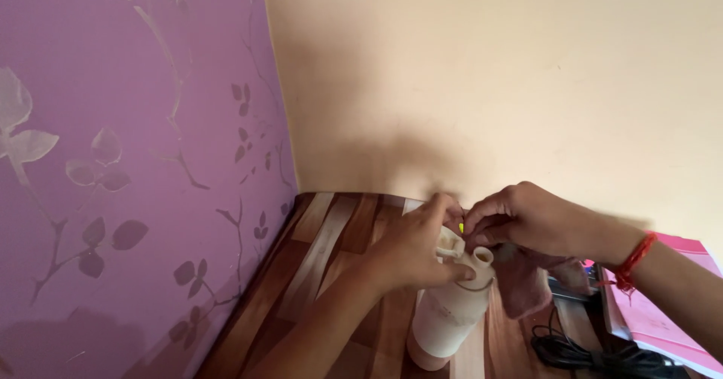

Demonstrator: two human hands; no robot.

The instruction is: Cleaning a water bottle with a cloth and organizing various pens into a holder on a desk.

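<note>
Cream bottle (450,313) under both hands

Lower centre: left hand (413,252) grips cream bottle (449,311) near its top — right hand (520,219) pinches at the cap. Pink cloth (523,281) just right; wooden table (331,236) beneath.

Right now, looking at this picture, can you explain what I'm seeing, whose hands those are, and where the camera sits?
There is no machine here. One camera, worn on a person's head, looks down at their own two bare hands. The left hand has its grip around the top of a cream bottle standing on a wooden table. The right hand pinches something small at the bottle's lid; what it is cannot be told. A pink cloth, black cables and a pink booklet lie nearby.
</note>
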